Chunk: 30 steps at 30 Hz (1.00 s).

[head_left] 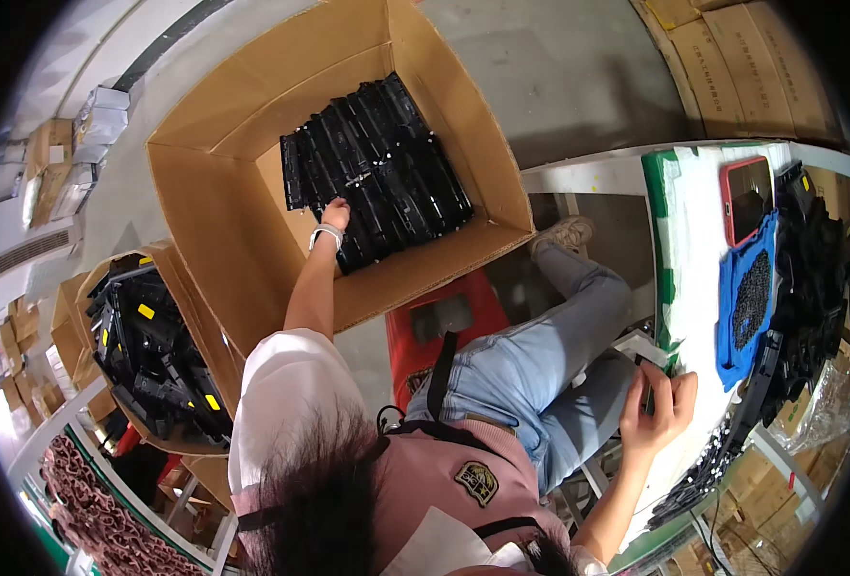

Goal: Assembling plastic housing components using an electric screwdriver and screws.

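My left hand point(335, 215), with a pale band at the wrist, reaches down into a large open cardboard box point(238, 206). Its fingers are closed at the near left edge of rows of long black plastic parts point(387, 168), apparently on one of these parts. The parts lie side by side on the box floor, with small shiny bits on them. By the near edge of the white-topped table point(689, 317), my right hand point(660, 411) is raised with curled fingers. Something small and dark shows between its thumb and fingers, too little to name.
A red-framed phone point(749, 200) and a blue tray of small black pieces point(750, 302) lie on the table, beside piled black parts point(809, 278). A second carton point(170, 437) at left holds black parts with yellow labels. A red stool point(425, 322) stands before me.
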Motion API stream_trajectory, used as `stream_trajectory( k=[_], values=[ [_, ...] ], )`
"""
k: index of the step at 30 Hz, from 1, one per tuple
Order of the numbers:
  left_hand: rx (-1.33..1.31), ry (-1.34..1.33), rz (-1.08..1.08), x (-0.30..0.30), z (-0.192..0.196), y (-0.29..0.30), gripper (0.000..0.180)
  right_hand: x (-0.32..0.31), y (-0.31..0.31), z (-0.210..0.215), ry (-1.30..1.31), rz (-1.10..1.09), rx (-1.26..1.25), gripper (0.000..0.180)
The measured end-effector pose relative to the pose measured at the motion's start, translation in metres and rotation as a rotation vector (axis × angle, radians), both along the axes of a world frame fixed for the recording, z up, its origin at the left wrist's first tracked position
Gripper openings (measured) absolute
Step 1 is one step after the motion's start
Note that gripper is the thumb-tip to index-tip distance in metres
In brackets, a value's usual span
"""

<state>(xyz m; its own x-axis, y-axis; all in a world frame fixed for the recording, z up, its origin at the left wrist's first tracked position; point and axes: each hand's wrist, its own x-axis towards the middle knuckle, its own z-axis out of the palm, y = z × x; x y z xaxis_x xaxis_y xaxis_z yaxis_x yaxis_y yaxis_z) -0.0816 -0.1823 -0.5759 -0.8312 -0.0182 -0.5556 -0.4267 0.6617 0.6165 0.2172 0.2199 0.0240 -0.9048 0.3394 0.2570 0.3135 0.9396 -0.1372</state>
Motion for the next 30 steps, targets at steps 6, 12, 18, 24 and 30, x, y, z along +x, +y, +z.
stream_trajectory(
  k=[6,12,18,24,30],
  values=[
    [0.169,-0.061,-0.385,0.027,0.054,0.071,0.029,0.004,0.000,0.001,0.079,0.017,-0.002,0.017],
    [0.545,-0.494,0.000,0.036,0.216,0.113,0.032,0.024,0.017,0.000,0.203,0.178,-0.042,0.014],
    [0.873,0.218,0.082,0.034,0.415,0.207,0.026,0.106,0.036,0.060,0.371,-0.015,0.002,0.017],
    [1.086,0.761,-0.365,0.134,0.589,0.342,0.012,0.160,0.172,0.106,0.596,-0.502,0.099,0.017],
    [1.322,0.733,-1.049,0.248,0.670,0.471,0.011,0.172,0.330,0.114,0.267,-1.189,-0.118,0.062]
  ],
)
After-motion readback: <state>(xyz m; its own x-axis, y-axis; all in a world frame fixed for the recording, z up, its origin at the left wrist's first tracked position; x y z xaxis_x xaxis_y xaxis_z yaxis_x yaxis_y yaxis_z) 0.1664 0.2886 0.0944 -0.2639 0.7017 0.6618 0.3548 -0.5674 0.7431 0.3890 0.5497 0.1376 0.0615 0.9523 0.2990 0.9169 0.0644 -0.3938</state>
